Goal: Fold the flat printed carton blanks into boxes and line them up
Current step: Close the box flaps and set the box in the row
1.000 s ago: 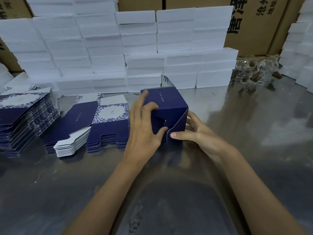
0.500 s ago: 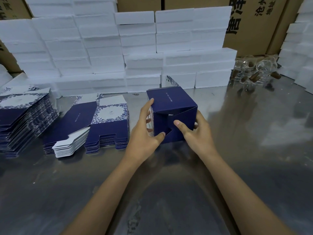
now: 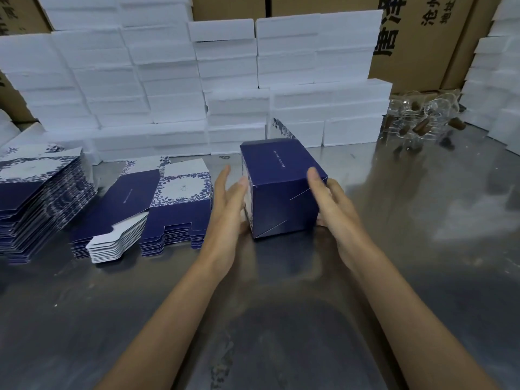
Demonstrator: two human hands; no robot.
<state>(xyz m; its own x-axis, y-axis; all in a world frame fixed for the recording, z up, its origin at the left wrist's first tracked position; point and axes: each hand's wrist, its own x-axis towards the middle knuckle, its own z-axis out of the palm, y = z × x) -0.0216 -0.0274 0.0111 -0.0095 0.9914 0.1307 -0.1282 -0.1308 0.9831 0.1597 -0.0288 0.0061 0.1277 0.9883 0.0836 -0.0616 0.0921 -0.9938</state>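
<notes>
A dark blue folded carton box (image 3: 281, 204) stands on the metal table (image 3: 281, 319), its closed bottom flaps facing me. My left hand (image 3: 225, 215) lies against the box's left side with its fingers straight. My right hand (image 3: 334, 218) holds the right edge, thumb on the near face and fingers behind the right side. A white-and-blue printed flap sticks up behind the box. Flat printed blanks (image 3: 174, 204) are stacked just left of my left hand. A taller stack of blanks (image 3: 36, 198) sits at the far left.
White foam blocks (image 3: 168, 80) are piled in a wall along the back and at the right edge. Brown cardboard cartons (image 3: 416, 38) stand behind them. Clear glass jars with corks (image 3: 422, 122) lie at the back right.
The bottom flaps, open a second ago, are now folded shut. The box has turned and moved slightly right, and my left hand has flattened from gripping the flaps to lying against the side.
</notes>
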